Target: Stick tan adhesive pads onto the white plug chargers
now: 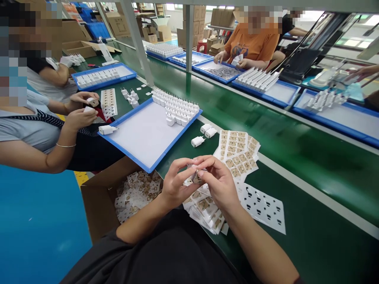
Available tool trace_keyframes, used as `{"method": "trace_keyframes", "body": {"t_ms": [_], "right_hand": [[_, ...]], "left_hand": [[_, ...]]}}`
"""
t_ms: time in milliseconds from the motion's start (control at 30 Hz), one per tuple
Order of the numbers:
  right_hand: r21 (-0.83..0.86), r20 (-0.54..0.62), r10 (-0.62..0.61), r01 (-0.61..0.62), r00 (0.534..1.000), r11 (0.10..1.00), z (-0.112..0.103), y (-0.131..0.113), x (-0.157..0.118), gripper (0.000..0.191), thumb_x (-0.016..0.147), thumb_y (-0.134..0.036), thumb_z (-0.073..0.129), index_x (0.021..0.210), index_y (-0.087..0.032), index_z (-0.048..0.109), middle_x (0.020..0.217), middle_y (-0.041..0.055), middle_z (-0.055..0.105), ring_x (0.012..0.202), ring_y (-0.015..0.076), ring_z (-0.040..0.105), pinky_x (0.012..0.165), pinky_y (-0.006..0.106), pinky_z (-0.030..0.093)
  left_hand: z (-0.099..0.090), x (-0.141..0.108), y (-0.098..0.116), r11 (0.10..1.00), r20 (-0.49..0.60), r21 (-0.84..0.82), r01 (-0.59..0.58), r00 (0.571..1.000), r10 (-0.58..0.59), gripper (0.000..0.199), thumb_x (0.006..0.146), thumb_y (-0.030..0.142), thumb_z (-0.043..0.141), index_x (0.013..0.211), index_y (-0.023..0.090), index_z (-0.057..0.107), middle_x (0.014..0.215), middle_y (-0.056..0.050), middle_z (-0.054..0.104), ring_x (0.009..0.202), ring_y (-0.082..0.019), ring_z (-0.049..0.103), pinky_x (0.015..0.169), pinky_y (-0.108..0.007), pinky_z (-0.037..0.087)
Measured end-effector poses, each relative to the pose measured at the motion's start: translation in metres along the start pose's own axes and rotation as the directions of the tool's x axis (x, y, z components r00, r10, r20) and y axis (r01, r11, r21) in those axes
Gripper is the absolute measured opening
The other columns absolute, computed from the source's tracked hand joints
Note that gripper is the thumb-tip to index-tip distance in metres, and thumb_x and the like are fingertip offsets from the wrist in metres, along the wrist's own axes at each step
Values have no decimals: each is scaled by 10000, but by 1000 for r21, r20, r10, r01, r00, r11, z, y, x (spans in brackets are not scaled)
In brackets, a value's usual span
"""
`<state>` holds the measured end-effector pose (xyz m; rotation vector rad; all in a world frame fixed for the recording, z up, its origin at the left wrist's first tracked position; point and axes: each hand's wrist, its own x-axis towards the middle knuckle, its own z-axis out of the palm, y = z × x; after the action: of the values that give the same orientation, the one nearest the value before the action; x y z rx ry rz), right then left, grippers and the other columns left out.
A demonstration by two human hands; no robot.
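Note:
Both hands meet in front of me over the bench edge. My left hand (177, 182) grips a small plug charger (196, 177), mostly covered by fingers, with a brownish face showing. From the other side my right hand (221, 182) pinches the same charger between thumb and fingers. Under and beside the hands lie stacked sticker sheets (207, 209) with tan labels. More tan sheets (241, 157) are fanned out beyond my right hand. A white sheet with black cut-out shapes (262, 207) lies to the right. Three loose white chargers (197, 141) rest past my hands.
A blue-rimmed tray (149, 167) at front left holds rows of white chargers (174, 104). Below it stands a cardboard box (97, 209) of used sheets. Co-workers' hands (83, 108) handle chargers at left. A green conveyor (266, 122) and more trays (286, 98) lie beyond.

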<state>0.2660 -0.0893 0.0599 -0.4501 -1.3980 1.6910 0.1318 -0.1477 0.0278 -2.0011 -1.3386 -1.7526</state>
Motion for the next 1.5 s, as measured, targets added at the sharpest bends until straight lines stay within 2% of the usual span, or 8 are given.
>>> {"method": "trace_keyframes", "body": {"t_ms": [233,433,533,667,833,1167,1300,1500], "right_hand": [[-178,123,42,-20,992,984,-14,-15,5,115,896,-187,655,950,-256,728,1054,34,715,1014,213,669,889,374,540],[-623,366,-354,509,861,594,-21,-28,7,200,911,-75,623,1003,-243,680,1053,62,713,1077,237,622,931,415,520],[-589,434,-434,613,789,526,-27,-32,8,211,896,-66,632,1013,-238,669,1088,76,669,1039,226,625,895,398,528],[-517,44,-489,439,871,735,-40,-36,10,118,948,-147,604,974,-250,654,902,21,654,864,171,630,786,331,530],[-519,-317,-373,170,872,838,-56,-31,20,66,908,-300,706,936,-245,683,842,1,653,750,144,619,697,283,532],[-559,-284,-276,76,918,826,-69,-18,28,169,865,-337,730,1012,-258,707,936,25,709,856,185,674,760,329,557],[-653,-186,-265,83,946,753,-67,-12,30,98,881,-315,698,946,-243,709,938,24,730,851,187,685,777,336,556],[-713,29,-162,134,986,688,-44,6,27,83,926,-276,632,946,-218,688,890,27,739,787,181,693,761,320,561]], "left_hand": [[-3,1,-1,1000,10,-17,26,1000,-25,522,809,276,810,1258,239,546,1145,-89,631,1037,-206,672,806,-327,610],[-7,-2,1,978,135,-99,183,976,-169,477,815,292,799,1231,224,575,1133,-91,670,1027,-213,681,823,-312,589],[-11,-3,-4,901,267,-109,421,885,-381,405,856,311,749,1220,218,598,1122,-86,688,995,-205,682,814,-302,580],[-3,-4,-27,814,301,-9,580,778,-551,359,843,291,737,1178,213,635,1136,-91,687,974,-211,665,848,-339,562],[38,0,-67,845,339,40,533,788,-514,309,827,175,665,1121,200,574,1173,-90,635,1044,-213,642,859,-327,556],[79,14,-107,828,340,388,405,772,-537,357,753,172,769,1082,182,632,1252,-147,616,1251,-376,477,1012,-546,409],[54,20,-84,817,379,12,576,754,-537,320,910,385,646,1178,211,619,1245,-111,656,1165,-281,579,992,-444,465],[21,16,-55,496,526,-417,762,647,-552,312,876,448,704,984,160,655,876,-63,721,808,-175,693,772,-302,549]]}}
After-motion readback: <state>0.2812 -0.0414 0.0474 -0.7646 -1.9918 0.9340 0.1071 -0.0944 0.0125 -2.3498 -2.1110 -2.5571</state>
